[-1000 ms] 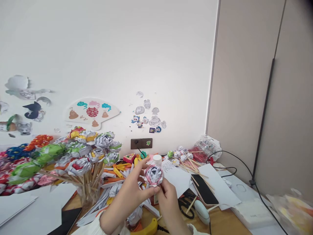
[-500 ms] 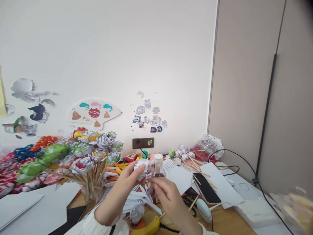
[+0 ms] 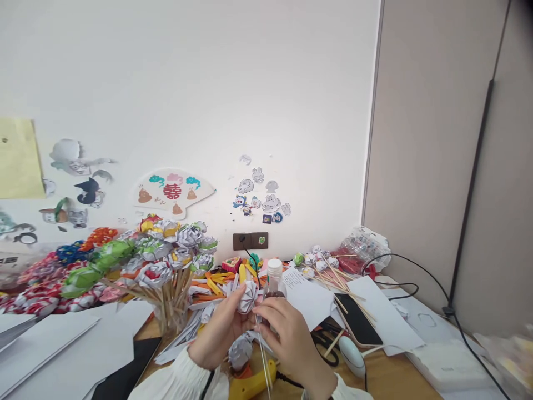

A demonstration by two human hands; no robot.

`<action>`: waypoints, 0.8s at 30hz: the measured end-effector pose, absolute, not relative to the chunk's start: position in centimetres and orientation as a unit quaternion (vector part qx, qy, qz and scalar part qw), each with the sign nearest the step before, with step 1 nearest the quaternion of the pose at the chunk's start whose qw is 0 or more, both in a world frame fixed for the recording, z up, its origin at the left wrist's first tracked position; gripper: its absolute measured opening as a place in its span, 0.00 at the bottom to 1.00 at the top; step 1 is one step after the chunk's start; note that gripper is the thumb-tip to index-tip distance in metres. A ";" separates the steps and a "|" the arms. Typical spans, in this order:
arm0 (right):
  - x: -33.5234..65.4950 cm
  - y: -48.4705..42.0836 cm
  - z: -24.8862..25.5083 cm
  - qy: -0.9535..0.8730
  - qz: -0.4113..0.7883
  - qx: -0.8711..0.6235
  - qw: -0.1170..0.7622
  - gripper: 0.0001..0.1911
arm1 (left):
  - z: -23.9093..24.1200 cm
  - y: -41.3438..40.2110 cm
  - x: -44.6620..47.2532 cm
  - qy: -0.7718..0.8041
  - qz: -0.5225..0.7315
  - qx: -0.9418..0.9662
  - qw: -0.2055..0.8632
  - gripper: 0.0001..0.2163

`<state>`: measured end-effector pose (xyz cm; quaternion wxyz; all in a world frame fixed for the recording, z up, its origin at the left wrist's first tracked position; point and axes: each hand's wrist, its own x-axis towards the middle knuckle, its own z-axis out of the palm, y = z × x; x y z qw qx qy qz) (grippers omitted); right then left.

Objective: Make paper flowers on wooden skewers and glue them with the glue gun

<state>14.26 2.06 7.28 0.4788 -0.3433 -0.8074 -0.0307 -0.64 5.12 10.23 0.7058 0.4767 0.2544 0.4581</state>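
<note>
My left hand is closed around a white paper flower, its folded petals facing up between thumb and fingers. My right hand is closed in a pinch at the flower's lower right side, on what looks like a thin pale stick. Blur doubles the stick, which slants down toward my body; whether its end touches the flower is hidden by my fingers. Below the hands lies a yellow glue gun with a black cord. Another white paper flower sits beside it.
A clear container of stick-stemmed paper flowers stands at left, near white sheets. Behind my hands are a bottle and paper strips. At right lie a phone, a white mouse, scissors and wooden sticks.
My view has turned slightly left. The white flower has been tilted and lowered, and my right hand has come up close to it. The thin pale stick now shows below my fingers.
</note>
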 end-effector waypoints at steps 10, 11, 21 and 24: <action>15.3 2.7 6.4 -0.791 0.152 -0.327 0.494 0.10 | 6.9 4.3 -0.1 0.323 0.406 0.436 0.735 0.16; 15.4 2.5 6.3 -0.798 0.150 -0.323 0.486 0.11 | 6.8 4.3 -0.1 0.328 0.407 0.430 0.736 0.16; 15.2 2.7 4.8 -0.836 -0.038 -0.345 0.426 0.12 | 6.9 4.0 0.1 0.338 0.412 0.407 0.742 0.17; 15.3 2.9 4.6 -0.841 -0.083 -0.330 0.421 0.08 | 6.9 3.9 0.1 0.340 0.402 0.413 0.743 0.17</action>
